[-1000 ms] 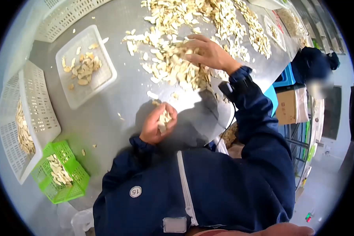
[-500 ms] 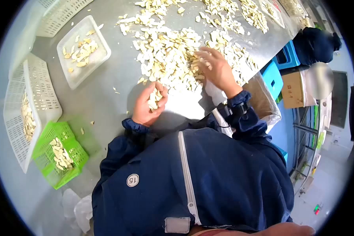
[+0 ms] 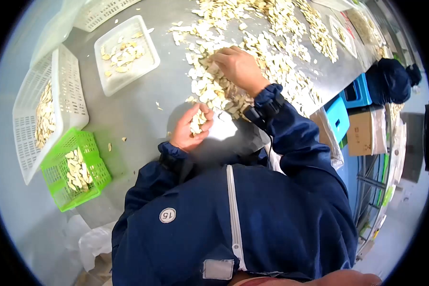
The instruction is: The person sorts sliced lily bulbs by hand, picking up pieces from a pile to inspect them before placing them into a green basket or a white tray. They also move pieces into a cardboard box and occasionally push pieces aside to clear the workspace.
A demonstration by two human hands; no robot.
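Observation:
A broad heap of pale cream, thin, dried-looking slices [image 3: 276,59] is spread over the metal table. My left hand [image 3: 190,128] is curled, palm up, around a small handful of these slices [image 3: 198,122] at the near edge of the heap. Over the middle of the heap is my right hand [image 3: 240,69], back upward, with its fingers bent down and close together. Its fingertips touch the slices or hover just above them; what they pinch, if anything, is hidden.
A white tray [image 3: 152,59] holding some slices lies left of the heap. Farther left are a white slotted basket [image 3: 74,90] and a green basket [image 3: 102,171], both with slices inside. At right are blue stools [image 3: 337,119], a cardboard box [image 3: 360,133] and a person in dark clothes [image 3: 391,81].
My right hand has moved left across the heap, its spread fingers now drawn together and bent down. My left hand still holds its handful. The whole view has shifted slightly.

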